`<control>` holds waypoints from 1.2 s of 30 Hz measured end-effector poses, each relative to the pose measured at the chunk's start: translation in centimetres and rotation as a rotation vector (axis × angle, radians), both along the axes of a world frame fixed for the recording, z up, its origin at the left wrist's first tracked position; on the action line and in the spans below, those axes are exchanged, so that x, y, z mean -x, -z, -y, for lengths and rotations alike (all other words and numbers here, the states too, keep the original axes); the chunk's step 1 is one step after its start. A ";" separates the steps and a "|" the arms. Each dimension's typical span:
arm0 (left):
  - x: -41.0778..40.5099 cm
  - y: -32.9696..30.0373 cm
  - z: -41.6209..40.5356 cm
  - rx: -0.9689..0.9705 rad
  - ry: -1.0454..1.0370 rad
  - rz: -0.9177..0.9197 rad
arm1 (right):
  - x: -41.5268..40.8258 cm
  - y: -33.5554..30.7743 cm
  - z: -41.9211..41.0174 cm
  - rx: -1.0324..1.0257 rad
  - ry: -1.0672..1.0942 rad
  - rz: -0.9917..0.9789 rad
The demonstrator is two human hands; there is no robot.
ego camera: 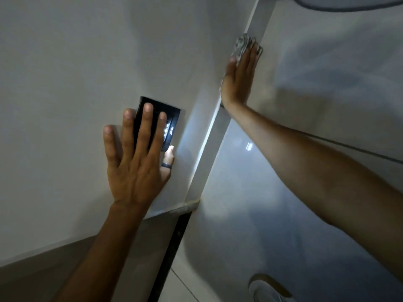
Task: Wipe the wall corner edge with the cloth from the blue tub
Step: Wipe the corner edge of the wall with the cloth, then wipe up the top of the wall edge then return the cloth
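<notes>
The right hand, fingers straight and together, presses the crumpled grey-and-white cloth onto the pale wall corner edge, cloth beneath and beyond the fingertips along the edge's length, while the farther left hand, fingers spread straight, steadies a black rectangular lit device

Glossy black switch plate on matt painted wall; glossy tiles; crumpled grey cloth.

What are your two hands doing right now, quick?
Left hand: open, flat on the black switch panel.
Right hand: open, straight fingers pressing the cloth on the corner edge.
</notes>
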State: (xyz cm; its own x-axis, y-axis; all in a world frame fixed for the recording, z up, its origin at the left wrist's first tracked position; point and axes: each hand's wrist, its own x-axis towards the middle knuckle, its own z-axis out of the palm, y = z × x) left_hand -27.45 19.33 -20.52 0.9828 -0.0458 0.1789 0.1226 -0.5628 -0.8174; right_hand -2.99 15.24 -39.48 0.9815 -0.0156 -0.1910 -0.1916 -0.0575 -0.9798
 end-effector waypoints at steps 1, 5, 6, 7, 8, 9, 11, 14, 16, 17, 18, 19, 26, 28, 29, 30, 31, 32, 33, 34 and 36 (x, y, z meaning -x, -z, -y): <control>-0.2 0.1 0.1 0.006 -0.009 0.003 | -0.8 -0.2 -0.1 -0.006 0.025 -0.017; -1.6 0.2 1.4 0.137 -0.046 0.031 | 3.0 -1.6 1.0 -0.023 0.028 -0.098; -2.1 0.2 2.0 0.226 -0.056 0.058 | 4.9 -2.2 1.3 -0.038 -0.033 -0.159; -2.5 0.1 2.9 0.354 -0.060 0.099 | 6.9 -3.2 2.0 -0.075 -0.113 -0.246; -2.9 -0.1 3.9 0.515 -0.062 0.144 | 8.6 -3.7 2.8 -0.152 -0.175 -0.355; -3.2 -0.3 5.3 0.690 -0.068 0.181 | 9.8 -4.7 4.4 -0.266 -0.210 -0.501; -3.6 -1.5 9.0 1.012 -0.107 0.242 | 10.5 -7.2 8.2 -0.480 -0.215 -0.829; -4.3 -5.0 14.3 1.535 -0.310 0.352 | 9.3 -12.3 15.5 -0.650 -0.217 -1.075; -6.8 -8.5 15.9 1.904 -0.646 0.490 | 7.1 -16.7 19.5 -0.828 -0.250 -1.105; -8.5 -10.0 15.9 2.086 -0.867 0.565 | 5.8 -19.5 21.0 -0.905 -0.291 -1.129; -10.3 -11.2 15.6 2.247 -1.071 0.604 | 4.3 -21.8 22.2 -0.965 -0.342 -1.148; -12.4 -12.2 15.1 2.383 -1.224 0.611 | 2.6 -24.0 23.3 -0.962 -0.391 -1.161; -27.9 -18.7 14.9 2.597 -1.043 0.541 | -12.5 -35.4 29.4 -0.110 -0.846 -0.658; -32.6 -19.4 14.9 2.500 -0.945 0.540 | -17.9 -36.7 29.1 0.153 -0.818 -0.398; -34.9 -19.3 14.7 2.405 -0.899 0.522 | -20.7 -36.8 28.5 0.282 -0.790 -0.280; -37.5 -18.9 14.6 2.284 -0.844 0.505 | -23.6 -36.5 27.9 0.398 -0.776 -0.180; -39.9 -18.4 14.4 2.160 -0.778 0.466 | -26.1 -35.9 27.2 0.486 -0.766 -0.120; -42.1 -17.8 14.1 2.038 -0.714 0.394 | -28.4 -34.9 26.6 0.552 -0.774 -0.097; -43.7 -17.0 13.7 1.903 -0.669 0.292 | -30.1 -33.9 25.9 0.607 -0.802 -0.100; -44.9 -16.1 13.3 1.752 -0.639 0.167 | -31.5 -32.8 25.4 0.678 -0.859 -0.104; -46.0 -15.1 12.8 1.446 -0.633 -0.138 | -32.9 -31.1 24.8 0.820 -1.065 -0.127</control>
State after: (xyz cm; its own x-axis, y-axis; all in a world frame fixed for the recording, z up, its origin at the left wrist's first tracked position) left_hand 18.51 6.54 -5.46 0.7878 0.4832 -0.3819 0.6028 -0.7321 0.3173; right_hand 29.96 -9.52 -8.40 0.5641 0.5838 -0.5840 0.2261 -0.7894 -0.5707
